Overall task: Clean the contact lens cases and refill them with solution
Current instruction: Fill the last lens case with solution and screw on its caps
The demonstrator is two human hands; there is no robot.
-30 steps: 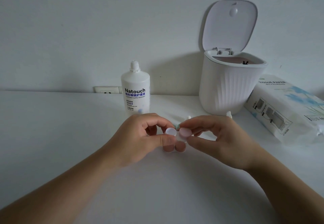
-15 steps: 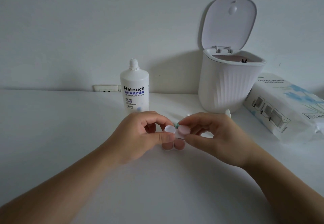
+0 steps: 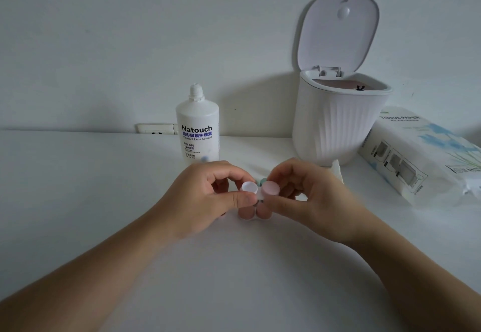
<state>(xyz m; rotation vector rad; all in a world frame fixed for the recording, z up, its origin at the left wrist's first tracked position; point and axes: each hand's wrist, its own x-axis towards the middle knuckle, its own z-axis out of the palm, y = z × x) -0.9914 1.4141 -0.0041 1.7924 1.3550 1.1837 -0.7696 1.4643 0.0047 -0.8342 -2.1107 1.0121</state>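
At the table's middle both my hands hold one contact lens case (image 3: pixel 260 194) just above the surface. My left hand (image 3: pixel 205 199) pinches its white cap (image 3: pixel 249 187) between thumb and fingers. My right hand (image 3: pixel 309 199) pinches its pink cap (image 3: pixel 270 188) the same way. A second case with pink caps (image 3: pixel 253 213) lies on the table right under my thumbs, and a bit of green case (image 3: pixel 260 181) shows behind the held one. The white Natouch solution bottle (image 3: pixel 197 128) stands capped behind my left hand.
A white ribbed bin (image 3: pixel 335 123) with its lid up stands at the back right. A tissue paper pack (image 3: pixel 421 154) lies at the right. A small white object (image 3: pixel 337 170) sits by the bin's foot. A wall socket (image 3: pixel 156 128) is behind the bottle.
The hands have stayed together on the case; the caps show a little more plainly between the fingers. The view shifted slightly.
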